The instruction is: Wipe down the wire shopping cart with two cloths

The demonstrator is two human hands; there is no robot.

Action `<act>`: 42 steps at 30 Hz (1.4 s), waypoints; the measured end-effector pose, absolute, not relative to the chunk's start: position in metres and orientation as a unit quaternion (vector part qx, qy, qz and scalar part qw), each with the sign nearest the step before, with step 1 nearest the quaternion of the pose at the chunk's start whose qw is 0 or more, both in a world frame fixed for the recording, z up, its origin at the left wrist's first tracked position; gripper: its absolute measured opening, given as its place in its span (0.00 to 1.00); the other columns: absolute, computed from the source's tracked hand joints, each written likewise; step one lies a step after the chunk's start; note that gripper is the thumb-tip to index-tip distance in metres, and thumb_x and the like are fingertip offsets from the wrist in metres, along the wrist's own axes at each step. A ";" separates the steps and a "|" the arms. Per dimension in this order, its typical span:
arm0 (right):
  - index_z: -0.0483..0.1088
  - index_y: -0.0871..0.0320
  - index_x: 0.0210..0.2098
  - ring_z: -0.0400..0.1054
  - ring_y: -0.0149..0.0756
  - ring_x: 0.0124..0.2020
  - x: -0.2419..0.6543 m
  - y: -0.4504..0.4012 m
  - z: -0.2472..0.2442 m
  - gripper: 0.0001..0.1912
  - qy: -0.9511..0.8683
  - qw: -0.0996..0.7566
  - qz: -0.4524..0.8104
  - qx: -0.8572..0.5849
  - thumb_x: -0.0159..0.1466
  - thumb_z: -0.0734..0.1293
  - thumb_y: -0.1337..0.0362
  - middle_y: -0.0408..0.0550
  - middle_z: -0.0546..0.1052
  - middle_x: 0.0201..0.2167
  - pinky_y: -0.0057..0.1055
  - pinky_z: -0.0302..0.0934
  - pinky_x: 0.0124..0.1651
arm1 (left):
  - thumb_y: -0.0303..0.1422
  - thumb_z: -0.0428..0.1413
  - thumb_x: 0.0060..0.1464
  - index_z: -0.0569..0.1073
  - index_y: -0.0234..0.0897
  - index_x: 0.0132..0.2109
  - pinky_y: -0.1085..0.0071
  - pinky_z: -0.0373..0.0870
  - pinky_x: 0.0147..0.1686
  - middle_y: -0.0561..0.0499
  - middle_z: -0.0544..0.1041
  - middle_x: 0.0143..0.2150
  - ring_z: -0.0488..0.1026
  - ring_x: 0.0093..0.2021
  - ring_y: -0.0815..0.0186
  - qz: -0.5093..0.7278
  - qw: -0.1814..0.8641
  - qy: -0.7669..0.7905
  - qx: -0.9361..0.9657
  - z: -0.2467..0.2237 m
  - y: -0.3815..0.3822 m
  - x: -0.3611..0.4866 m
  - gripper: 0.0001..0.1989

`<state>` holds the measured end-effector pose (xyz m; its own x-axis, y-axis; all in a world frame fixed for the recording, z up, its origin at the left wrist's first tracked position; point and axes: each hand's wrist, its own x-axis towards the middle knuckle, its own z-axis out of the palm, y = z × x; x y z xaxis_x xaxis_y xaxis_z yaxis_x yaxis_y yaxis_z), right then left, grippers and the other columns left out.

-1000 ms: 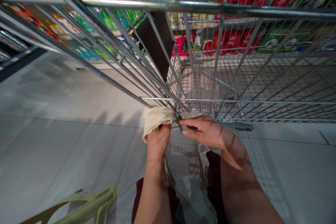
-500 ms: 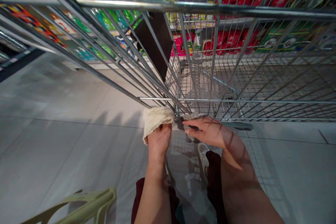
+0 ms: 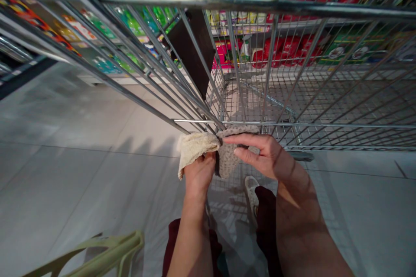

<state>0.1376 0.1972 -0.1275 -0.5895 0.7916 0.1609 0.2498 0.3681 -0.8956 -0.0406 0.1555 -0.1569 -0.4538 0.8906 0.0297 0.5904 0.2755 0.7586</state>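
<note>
Head | left hand (image 3: 199,177) pinching cream cloth (image 3: 195,151) | right hand (image 3: 261,156) pinching grey knit cloth (image 3: 227,156) | wire cart (image 3: 227,3) ahead

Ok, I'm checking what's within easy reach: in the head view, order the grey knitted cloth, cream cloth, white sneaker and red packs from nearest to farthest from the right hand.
1. Grey knitted cloth: at the right hand, just left of it.
2. Cream cloth: further left, in the left hand.
3. White sneaker: below, on the floor.
4. Red packs: far ahead.

No wording can be read (the shelved packages' labels (image 3: 275,47) are too small and blurred).
</note>
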 end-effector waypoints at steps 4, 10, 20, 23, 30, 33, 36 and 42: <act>0.74 0.49 0.54 0.73 0.39 0.51 0.136 0.196 -0.148 0.19 -0.800 0.180 0.394 -0.416 0.65 0.64 0.55 0.45 0.80 0.49 0.38 0.66 0.57 | 0.30 0.54 0.55 0.78 0.41 0.51 0.57 0.53 0.68 0.47 0.79 0.53 0.66 0.63 0.56 0.310 0.179 0.780 0.513 -0.160 0.154 -0.041 0.17; 0.73 0.47 0.56 0.71 0.45 0.54 0.135 0.192 -0.169 0.23 -0.813 0.035 0.294 -0.500 0.63 0.65 0.50 0.47 0.79 0.50 0.42 0.64 0.59 | 0.31 0.53 0.59 0.76 0.44 0.55 0.63 0.56 0.67 0.49 0.79 0.53 0.69 0.61 0.61 0.213 0.168 0.767 0.582 -0.171 0.152 -0.038 0.18; 0.74 0.50 0.55 0.73 0.38 0.52 0.137 0.198 -0.144 0.20 -0.812 0.190 0.405 -0.374 0.65 0.65 0.56 0.45 0.79 0.49 0.36 0.66 0.57 | 0.33 0.52 0.58 0.78 0.41 0.50 0.57 0.57 0.66 0.47 0.80 0.50 0.69 0.61 0.56 0.241 0.145 0.787 0.549 -0.163 0.152 -0.040 0.16; 0.73 0.51 0.55 0.72 0.37 0.54 0.137 0.199 -0.135 0.19 -0.799 0.265 0.429 -0.327 0.65 0.64 0.58 0.46 0.78 0.52 0.34 0.65 0.57 | 0.35 0.52 0.58 0.79 0.39 0.49 0.59 0.57 0.67 0.46 0.81 0.48 0.69 0.61 0.56 0.278 0.131 0.806 0.506 -0.157 0.149 -0.045 0.16; 0.74 0.48 0.55 0.73 0.40 0.52 0.134 0.195 -0.159 0.21 -0.815 0.137 0.356 -0.437 0.63 0.66 0.54 0.45 0.80 0.48 0.39 0.65 0.57 | 0.31 0.51 0.57 0.77 0.41 0.52 0.60 0.54 0.68 0.48 0.79 0.53 0.68 0.62 0.58 0.251 0.124 0.791 0.545 -0.164 0.150 -0.042 0.18; 0.73 0.47 0.55 0.72 0.44 0.53 0.132 0.192 -0.169 0.23 -0.815 0.058 0.305 -0.490 0.62 0.67 0.52 0.47 0.80 0.48 0.42 0.65 0.58 | 0.31 0.50 0.58 0.77 0.41 0.52 0.60 0.52 0.68 0.47 0.79 0.53 0.67 0.63 0.58 0.239 0.126 0.771 0.577 -0.170 0.152 -0.038 0.18; 0.73 0.47 0.56 0.71 0.44 0.54 0.131 0.193 -0.168 0.23 -0.814 0.049 0.313 -0.487 0.63 0.66 0.51 0.48 0.79 0.50 0.42 0.64 0.59 | 0.30 0.52 0.56 0.78 0.41 0.52 0.57 0.51 0.69 0.46 0.79 0.53 0.67 0.63 0.56 0.237 0.137 0.781 0.561 -0.170 0.153 -0.038 0.18; 0.73 0.49 0.56 0.72 0.40 0.54 0.134 0.196 -0.138 0.21 -0.801 0.207 0.426 -0.366 0.64 0.65 0.57 0.46 0.78 0.52 0.39 0.66 0.58 | 0.34 0.52 0.55 0.77 0.39 0.53 0.57 0.54 0.67 0.46 0.80 0.51 0.68 0.62 0.55 0.336 0.131 0.794 0.490 -0.162 0.146 -0.049 0.19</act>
